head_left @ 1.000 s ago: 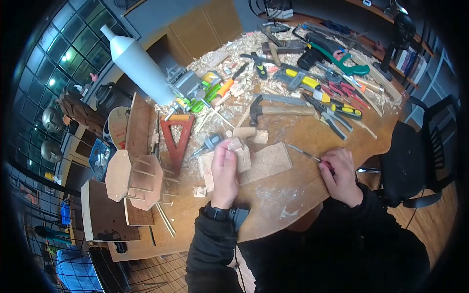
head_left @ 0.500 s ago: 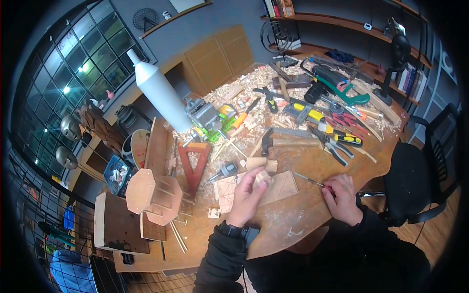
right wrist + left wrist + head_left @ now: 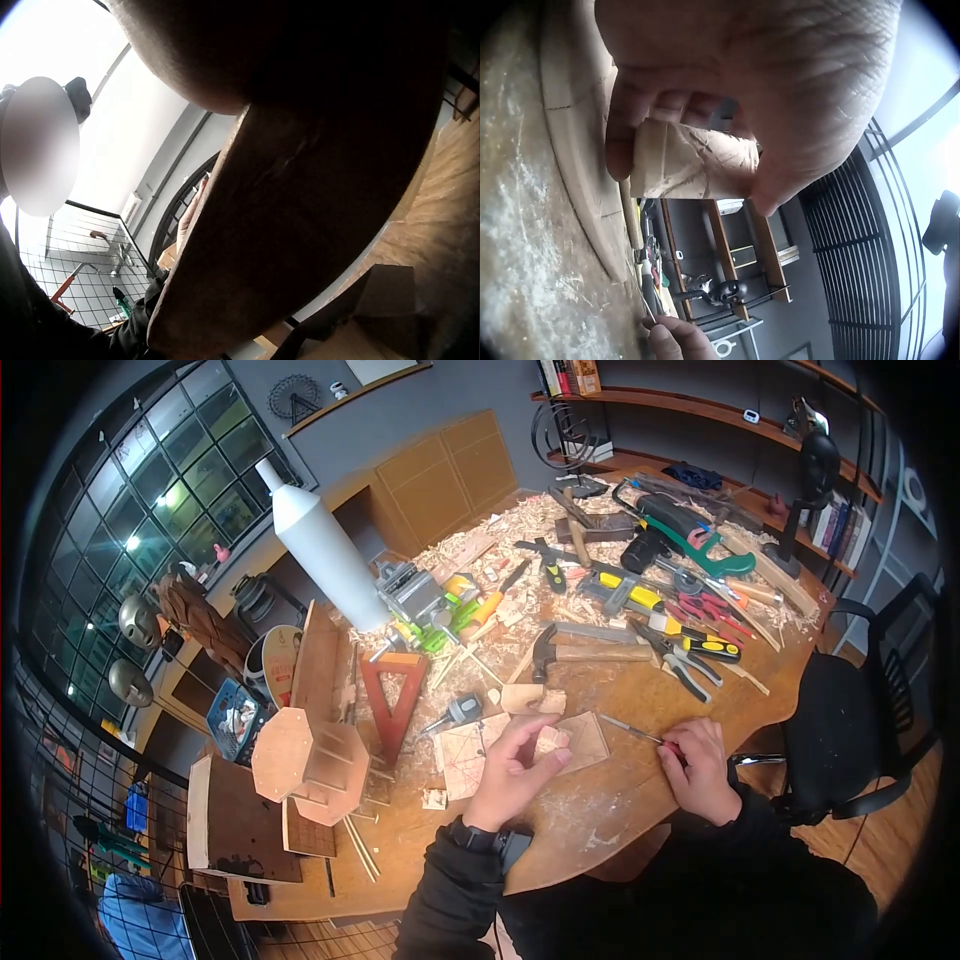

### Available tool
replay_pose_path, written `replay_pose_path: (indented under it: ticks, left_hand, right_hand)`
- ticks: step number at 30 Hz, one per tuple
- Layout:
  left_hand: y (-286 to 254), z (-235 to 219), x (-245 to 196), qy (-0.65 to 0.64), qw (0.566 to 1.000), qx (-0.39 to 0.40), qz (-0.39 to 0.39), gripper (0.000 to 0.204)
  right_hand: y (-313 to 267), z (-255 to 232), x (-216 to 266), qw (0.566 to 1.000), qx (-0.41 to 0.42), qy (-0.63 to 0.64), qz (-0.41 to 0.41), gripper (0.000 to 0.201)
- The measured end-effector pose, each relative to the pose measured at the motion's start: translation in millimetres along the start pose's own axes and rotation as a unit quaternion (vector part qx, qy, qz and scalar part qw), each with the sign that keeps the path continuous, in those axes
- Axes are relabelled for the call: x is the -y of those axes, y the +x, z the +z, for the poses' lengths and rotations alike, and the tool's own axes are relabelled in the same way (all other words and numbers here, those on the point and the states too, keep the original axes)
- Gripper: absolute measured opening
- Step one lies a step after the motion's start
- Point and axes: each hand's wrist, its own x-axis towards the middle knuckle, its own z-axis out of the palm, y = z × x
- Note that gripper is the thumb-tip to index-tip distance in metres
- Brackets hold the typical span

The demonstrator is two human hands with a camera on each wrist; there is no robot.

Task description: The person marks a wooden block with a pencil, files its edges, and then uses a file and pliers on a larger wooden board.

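Observation:
Between the thumb and fingers of my left hand (image 3: 508, 782) is a small pale wood block (image 3: 694, 161), its face cut with rough, uneven marks in the left wrist view. The hand is over two flat wood pieces, a pencil-marked board (image 3: 590, 745) and a lined piece (image 3: 460, 762). My right hand (image 3: 702, 768) rests at the table's near edge, fingers curled round the red handle of a slim metal-shafted tool (image 3: 630, 728). Its shaft points left toward the board; the kind of tip is too small to make out.
Beyond the boards lie a wood cylinder (image 3: 522, 698), a hammer (image 3: 600, 652) and pliers (image 3: 688, 672). A red triangle (image 3: 392, 705) and a octagonal wood model (image 3: 310, 765) stand left. Wood shavings (image 3: 480, 565) and more tools cover the table's far side.
The head view has tilted upward. My left hand has turned the wood block, and its thumb now lies lower, farther from the index finger. My right hand and its tool stay in place.

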Motion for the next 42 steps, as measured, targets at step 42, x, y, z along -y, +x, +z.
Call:
replay_pose_path:
  ticks: [42]
  left_hand:
    - [2, 2, -17, 0.277, 0.960, 0.012, -0.042, 0.050]
  right_hand:
    - [-2, 5, -1, 1.000, 0.021, -0.012, 0.013, 0.016]
